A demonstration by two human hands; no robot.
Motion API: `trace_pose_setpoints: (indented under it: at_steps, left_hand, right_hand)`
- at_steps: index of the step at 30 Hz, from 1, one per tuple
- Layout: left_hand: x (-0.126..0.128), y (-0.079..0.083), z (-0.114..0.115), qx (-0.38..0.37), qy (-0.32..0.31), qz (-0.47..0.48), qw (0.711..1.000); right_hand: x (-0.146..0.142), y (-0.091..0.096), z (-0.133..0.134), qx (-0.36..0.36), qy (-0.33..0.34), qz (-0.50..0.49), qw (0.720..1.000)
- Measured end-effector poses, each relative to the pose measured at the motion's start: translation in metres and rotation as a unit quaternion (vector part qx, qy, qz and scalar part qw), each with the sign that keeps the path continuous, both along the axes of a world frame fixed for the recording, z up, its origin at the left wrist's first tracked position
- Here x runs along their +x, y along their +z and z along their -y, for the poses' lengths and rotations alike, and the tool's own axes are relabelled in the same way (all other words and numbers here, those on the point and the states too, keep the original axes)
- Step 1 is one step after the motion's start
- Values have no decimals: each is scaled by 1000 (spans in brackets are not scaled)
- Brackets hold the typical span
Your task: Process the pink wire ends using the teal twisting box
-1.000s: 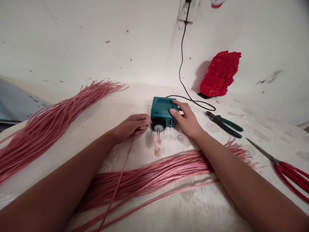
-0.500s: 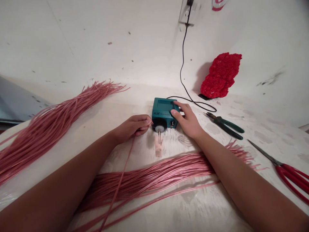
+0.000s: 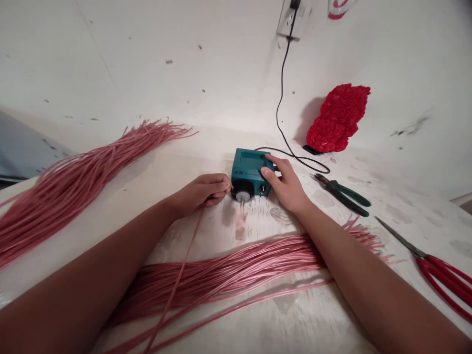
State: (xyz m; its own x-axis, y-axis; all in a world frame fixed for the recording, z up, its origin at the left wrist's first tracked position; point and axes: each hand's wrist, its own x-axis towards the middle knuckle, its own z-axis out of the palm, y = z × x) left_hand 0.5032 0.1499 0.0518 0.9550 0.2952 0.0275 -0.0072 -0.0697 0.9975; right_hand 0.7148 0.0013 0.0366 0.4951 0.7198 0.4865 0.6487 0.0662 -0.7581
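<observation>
A small teal machine (image 3: 248,169) with a round black and white hub on its front sits mid-table, its black cord (image 3: 282,93) running up to a wall socket. My left hand (image 3: 202,192) is closed in a pinch on a single pink strand (image 3: 180,275) and holds its end at the machine's left front. My right hand (image 3: 285,184) rests on the machine's right top corner with fingers curved over it. A small pink piece (image 3: 241,225) lies just below the hub.
A bundle of pink strands (image 3: 236,270) lies across the table under my forearms, and a bigger bundle (image 3: 73,177) lies at the left. Green-handled pliers (image 3: 344,195) and red-handled scissors (image 3: 437,270) lie at the right. A red flower cluster (image 3: 337,119) leans on the wall.
Both hands keep their places at the machine. The view has tilted a little, nothing else has moved.
</observation>
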Motion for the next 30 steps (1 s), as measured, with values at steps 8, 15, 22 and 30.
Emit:
trace_pose_setpoints:
  at_steps: [8, 15, 22, 30]
  left_hand:
    - [0, -1, -1, -2, 2, 2, 1000]
    - [0, 1, 0, 1, -1, -3, 1000]
    - [-1, 1, 0, 2, -3, -1, 1000]
    - [0, 0, 0, -1, -5, -1, 1000]
  right_hand:
    - [-1, 1, 0, -4, -2, 0, 1000]
    - [0, 0, 1, -1, -3, 0, 1000]
    - [1, 0, 1, -4, -3, 2, 1000]
    - [1, 0, 1, -5, -3, 5, 1000]
